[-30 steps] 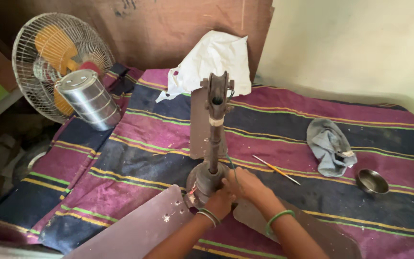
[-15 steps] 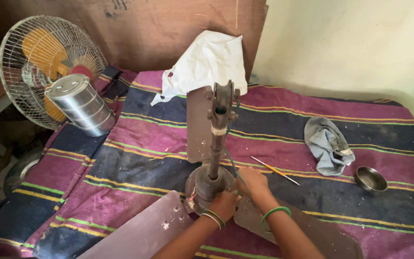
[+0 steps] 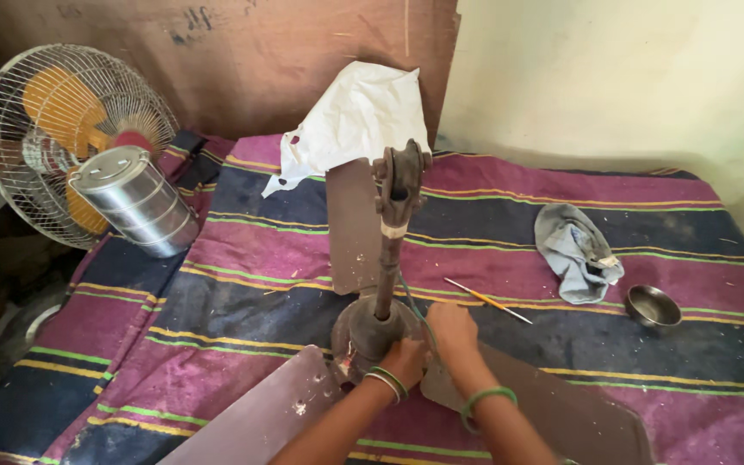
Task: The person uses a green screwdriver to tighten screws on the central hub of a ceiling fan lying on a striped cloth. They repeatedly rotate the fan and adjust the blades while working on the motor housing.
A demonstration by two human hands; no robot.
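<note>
A brown ceiling fan lies on a striped mat, its motor hub (image 3: 363, 331) in the middle and its down rod (image 3: 392, 232) standing upright. Blades spread out to the back (image 3: 353, 226), the front left (image 3: 260, 418) and the front right (image 3: 561, 405). My left hand (image 3: 404, 360) grips the hub's near right side. My right hand (image 3: 451, 331) rests beside it on the hub at the base of the rod, where thin wires (image 3: 412, 301) run down. Both wrists wear bangles.
A table fan (image 3: 62, 138) and a steel tiffin carrier (image 3: 135, 200) sit at the left. A white plastic bag (image 3: 350, 125) lies behind the rod. A thin stick-like tool (image 3: 488, 300), a grey cloth (image 3: 577, 251) and a small steel bowl (image 3: 653, 306) are on the right.
The view has shifted slightly; both hands stay on the hub, with my right hand edging closer to the base of the rod.
</note>
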